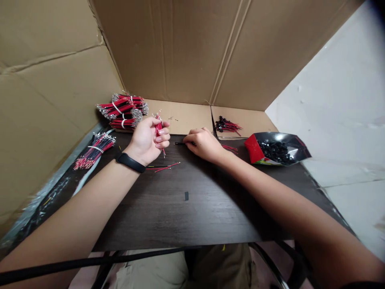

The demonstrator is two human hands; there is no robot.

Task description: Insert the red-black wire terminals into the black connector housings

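The left hand (149,137) partly covers its red wires (159,128). The right hand (203,143) hides part of a dark wire (179,143). Both forearms (87,208) run out of view.

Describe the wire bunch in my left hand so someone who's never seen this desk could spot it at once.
From the dark table, go to the black wristband left of centre, then up to the left hand. The wire bunch sticks out there, red with silvery tips on top. Unlike the white-banded bundles stacked behind to the left, it is gripped in a hand.
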